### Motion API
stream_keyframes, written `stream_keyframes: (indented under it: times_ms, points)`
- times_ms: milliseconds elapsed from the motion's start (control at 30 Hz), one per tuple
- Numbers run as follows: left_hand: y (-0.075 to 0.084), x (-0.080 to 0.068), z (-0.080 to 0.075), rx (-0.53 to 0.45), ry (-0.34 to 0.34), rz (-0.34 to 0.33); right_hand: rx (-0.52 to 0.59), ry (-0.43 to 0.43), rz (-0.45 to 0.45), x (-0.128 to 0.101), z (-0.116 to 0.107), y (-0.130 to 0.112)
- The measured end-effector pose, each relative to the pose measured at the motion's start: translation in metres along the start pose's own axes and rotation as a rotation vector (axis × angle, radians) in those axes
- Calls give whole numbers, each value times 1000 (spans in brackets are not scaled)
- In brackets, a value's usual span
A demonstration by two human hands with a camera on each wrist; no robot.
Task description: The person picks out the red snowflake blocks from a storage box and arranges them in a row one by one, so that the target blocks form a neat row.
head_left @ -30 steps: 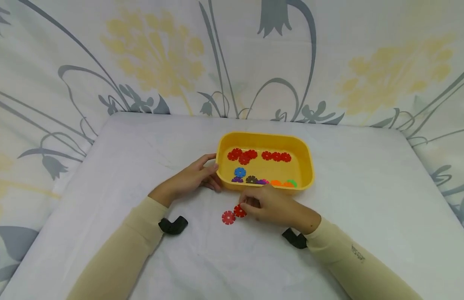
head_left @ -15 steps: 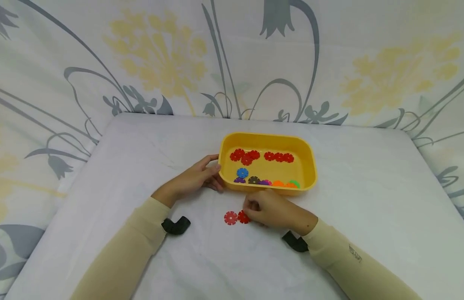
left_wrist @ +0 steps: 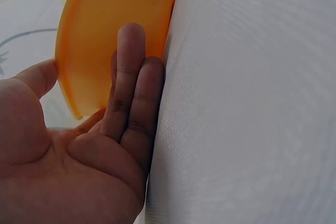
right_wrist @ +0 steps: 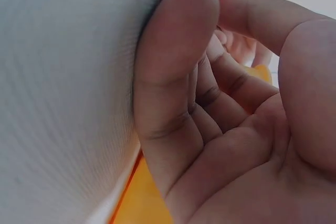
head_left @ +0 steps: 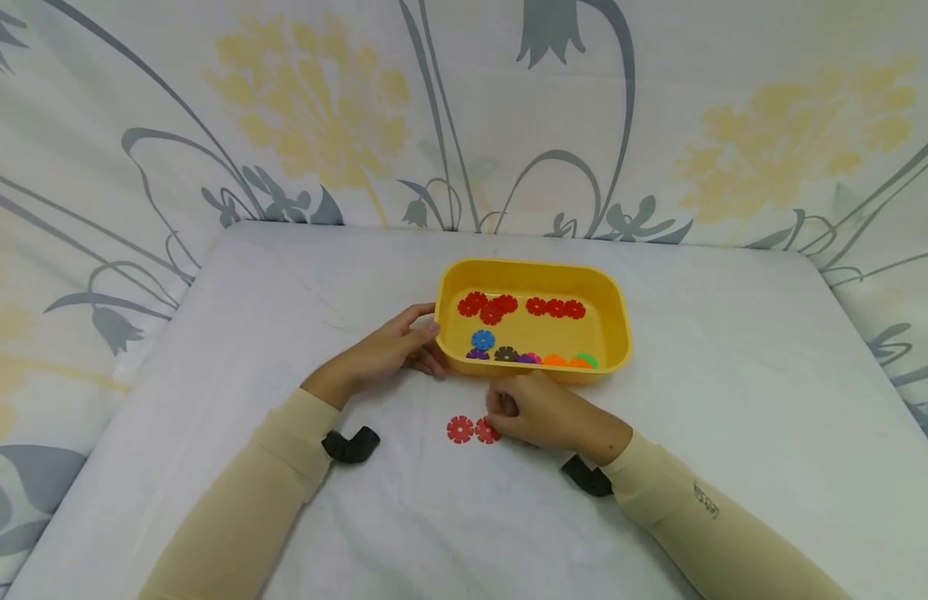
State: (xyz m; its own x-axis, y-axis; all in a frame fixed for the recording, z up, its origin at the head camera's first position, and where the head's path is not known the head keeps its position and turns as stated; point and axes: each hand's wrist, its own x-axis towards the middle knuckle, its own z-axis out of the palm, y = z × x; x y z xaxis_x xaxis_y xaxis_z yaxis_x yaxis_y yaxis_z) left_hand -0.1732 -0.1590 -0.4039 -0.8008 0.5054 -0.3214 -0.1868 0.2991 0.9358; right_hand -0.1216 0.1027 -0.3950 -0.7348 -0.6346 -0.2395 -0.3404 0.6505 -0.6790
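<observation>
Yellow plastic fills most of what I see by my left hand [head_left: 385, 354]: the tray [head_left: 617, 321] sits on the white sheet [head_left: 734, 400], and that hand is laid against its left end. In the left wrist view the fingers [left_wrist: 128, 77] lie straight along the tray's outer wall, the thumb up by the rim, so the hand is flat and steadying rather than clamped round anything.

My right hand [head_left: 542, 412] rests on the sheet just in front of the tray's near wall. Its fingers are curled, and the fingertips pinch the red disc [head_left: 486, 431] at its right edge; the disc lies on the sheet, half hidden under them. In the right wrist view I see only a sliver of red past the fingertip, with the thumb closed in toward it. A second red disc [head_left: 460, 429] lies flat just to the left, touching or nearly touching the first; I cannot tell which.

Inside the tray lie more red discs [head_left: 554, 308] along the far side, a blue one [head_left: 482, 339] further forward, and a mixed row against the near wall.
</observation>
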Motion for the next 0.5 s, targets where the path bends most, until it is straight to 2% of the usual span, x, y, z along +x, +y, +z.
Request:
stream_keyframes:
  times_ms: [100, 233, 367, 500]
  points:
    - [3, 0, 0, 7, 1, 0, -36, 0, -32, -4, -4, -6]
    - [6, 2, 2, 10, -11, 4, -61, -2, -106, -15, -21, -24]
    - [6, 1, 3, 17, -4, 9, -122, 113, -170, -19, -45, -45]
    - [2, -1, 2, 23, 4, 1, -194, 228, -148, -9, -69, -54]
